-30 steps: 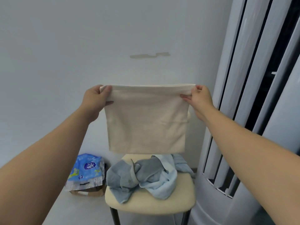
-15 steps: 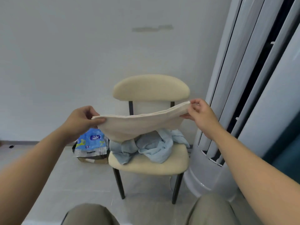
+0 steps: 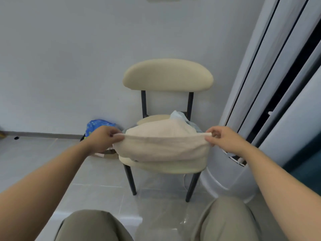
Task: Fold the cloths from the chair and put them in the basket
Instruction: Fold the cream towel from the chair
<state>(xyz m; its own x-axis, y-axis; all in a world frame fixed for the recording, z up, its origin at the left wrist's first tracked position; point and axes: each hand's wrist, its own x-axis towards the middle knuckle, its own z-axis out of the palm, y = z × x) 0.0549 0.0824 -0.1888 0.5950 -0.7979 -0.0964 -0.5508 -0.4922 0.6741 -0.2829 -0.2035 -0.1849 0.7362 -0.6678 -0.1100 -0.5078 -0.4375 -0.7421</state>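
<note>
Over chair (image 3: 167, 75): cloth (image 3: 161, 146), long axis L-R

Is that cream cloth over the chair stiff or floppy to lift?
Probably floppy: the cream woven cloth sags between the left hand and right hand and drapes over the pale blue cloths on the cream padded chair. Likely light too, since pinching fingers alone hold its edge.
</note>
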